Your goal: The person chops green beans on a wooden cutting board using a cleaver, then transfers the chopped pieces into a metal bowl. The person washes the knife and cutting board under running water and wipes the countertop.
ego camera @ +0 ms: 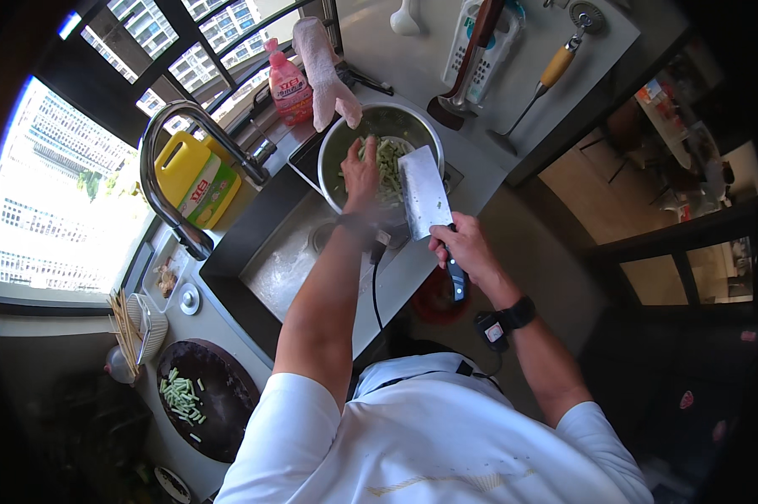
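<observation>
My right hand (pixel 464 247) is closed round the black handle of a cleaver (pixel 426 192), whose broad blade points up and leans over the right rim of a metal bowl (pixel 437 140). Small green bits stick to the blade. Inside the bowl lie cut green vegetable pieces (pixel 388 165). My left hand (pixel 361 170) reaches into the bowl with fingers apart at the left edge of the pieces; nothing is seen gripped in it. More cut green pieces (pixel 182 397) lie on a round dark chopping board (pixel 228 403) at the lower left.
A sink (pixel 278 271) lies below the bowl, with a curved chrome faucet (pixel 155 148) to its left. A yellow jug (pixel 196 183), a pink bottle (pixel 289 91) and a pink glove (pixel 319 57) stand by the window. Utensils, including a wooden-handled one (pixel 557 66), hang at the right.
</observation>
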Motion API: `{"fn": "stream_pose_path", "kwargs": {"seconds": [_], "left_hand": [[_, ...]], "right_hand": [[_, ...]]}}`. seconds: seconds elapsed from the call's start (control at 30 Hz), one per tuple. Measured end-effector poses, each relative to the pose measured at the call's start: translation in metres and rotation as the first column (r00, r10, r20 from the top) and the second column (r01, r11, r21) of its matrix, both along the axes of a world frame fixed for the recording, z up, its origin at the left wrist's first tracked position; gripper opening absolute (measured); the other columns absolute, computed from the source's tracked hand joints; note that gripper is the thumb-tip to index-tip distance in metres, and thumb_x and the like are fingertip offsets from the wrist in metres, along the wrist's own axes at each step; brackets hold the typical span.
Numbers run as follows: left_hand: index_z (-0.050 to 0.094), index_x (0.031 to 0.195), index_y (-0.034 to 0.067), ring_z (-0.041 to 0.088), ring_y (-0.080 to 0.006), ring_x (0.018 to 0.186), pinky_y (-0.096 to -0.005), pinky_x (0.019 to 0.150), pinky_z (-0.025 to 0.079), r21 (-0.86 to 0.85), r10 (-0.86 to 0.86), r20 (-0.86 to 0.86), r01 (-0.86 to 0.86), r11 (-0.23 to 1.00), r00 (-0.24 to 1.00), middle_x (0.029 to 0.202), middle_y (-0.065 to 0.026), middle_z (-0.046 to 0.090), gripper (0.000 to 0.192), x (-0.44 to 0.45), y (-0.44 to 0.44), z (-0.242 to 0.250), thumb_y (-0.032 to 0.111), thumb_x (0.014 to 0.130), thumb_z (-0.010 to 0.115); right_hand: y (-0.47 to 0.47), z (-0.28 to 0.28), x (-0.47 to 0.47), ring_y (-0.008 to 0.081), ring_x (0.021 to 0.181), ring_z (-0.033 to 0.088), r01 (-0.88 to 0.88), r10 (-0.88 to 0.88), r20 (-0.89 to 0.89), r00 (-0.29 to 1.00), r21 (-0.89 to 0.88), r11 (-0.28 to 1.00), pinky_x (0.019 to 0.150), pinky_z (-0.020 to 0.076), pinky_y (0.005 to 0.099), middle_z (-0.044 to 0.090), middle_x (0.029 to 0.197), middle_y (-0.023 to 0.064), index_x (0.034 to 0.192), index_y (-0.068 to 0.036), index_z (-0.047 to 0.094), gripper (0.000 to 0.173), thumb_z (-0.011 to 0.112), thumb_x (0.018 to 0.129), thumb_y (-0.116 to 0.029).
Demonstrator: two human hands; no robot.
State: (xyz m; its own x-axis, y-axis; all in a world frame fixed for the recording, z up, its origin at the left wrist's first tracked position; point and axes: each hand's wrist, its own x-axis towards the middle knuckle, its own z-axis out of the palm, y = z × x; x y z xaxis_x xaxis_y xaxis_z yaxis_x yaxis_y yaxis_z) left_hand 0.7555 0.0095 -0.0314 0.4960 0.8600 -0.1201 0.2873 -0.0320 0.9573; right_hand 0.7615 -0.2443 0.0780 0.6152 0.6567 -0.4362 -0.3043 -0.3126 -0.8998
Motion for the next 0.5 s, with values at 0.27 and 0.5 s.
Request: {"fn": "stream_pose_path", "kwargs": {"seconds": [0.27, 0.5], "left_hand": [[0.071, 0.121, 0.004, 0.074, -0.0176, 0.082, -0.0326, 0.078, 0.064, -0.346, 0.015, 0.427, 0.148, 0.927, 0.904, 0.098, -0.0074, 0.074, 0.027, -0.073, 0.058, -0.004, 0.026, 0.106, 0.071], [0.072, 0.120, 0.001, 0.068, -0.0146, 0.073, -0.0294, 0.070, 0.060, -0.325, 0.078, 0.106, -0.039, 0.945, 0.991, 0.094, -0.0066, 0.071, 0.031, -0.235, 0.080, -0.032, 0.027, 0.104, 0.072]], "right_hand": [[-0.016, -0.013, -0.001, 0.0100, 0.055, 0.058, 0.095, -0.095, 0.003, 0.995, 0.045, 0.994, 0.050, 0.0515, 0.0278, 0.067, 0.078, 0.0086, 0.101, 0.003, 0.062, 0.012, 0.065, 0.100, -0.009], [0.014, -0.010, -0.024, 0.0096, 0.054, 0.058, 0.012, -0.006, -0.033, 0.999, 0.167, 0.986, 0.049, 0.0501, 0.0280, 0.067, 0.076, 0.0066, 0.093, 0.002, 0.063, 0.015, 0.066, 0.101, -0.011]]}}
